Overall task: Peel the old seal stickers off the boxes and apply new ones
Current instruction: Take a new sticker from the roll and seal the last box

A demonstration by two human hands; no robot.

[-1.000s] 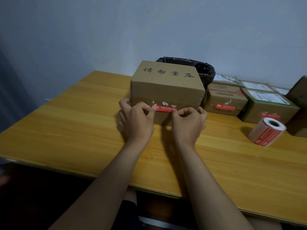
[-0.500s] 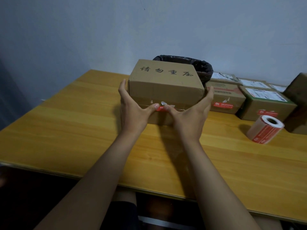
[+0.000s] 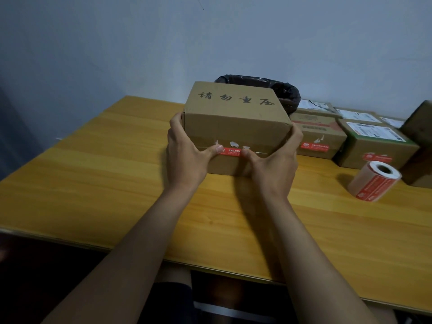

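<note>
A brown cardboard box (image 3: 236, 120) with black characters on top stands on the wooden table (image 3: 93, 171). A red seal sticker (image 3: 231, 152) lies across the seam on its front face, with white torn scraps (image 3: 233, 143) of an old sticker just above it. My left hand (image 3: 187, 155) lies flat against the box's left side while its thumb presses the sticker's left end. My right hand (image 3: 273, 164) lies against the right side, thumb on the sticker's right end.
A roll of red stickers (image 3: 374, 181) lies on the table at the right. Several smaller sealed boxes (image 3: 318, 134) stand in a row behind it. A black bin bag (image 3: 275, 87) sits behind the main box, against the wall.
My fingers left the sticker's ends and spread out to the box's two sides. Only the thumbs now stay on the sticker, a little farther apart than half a second ago.
</note>
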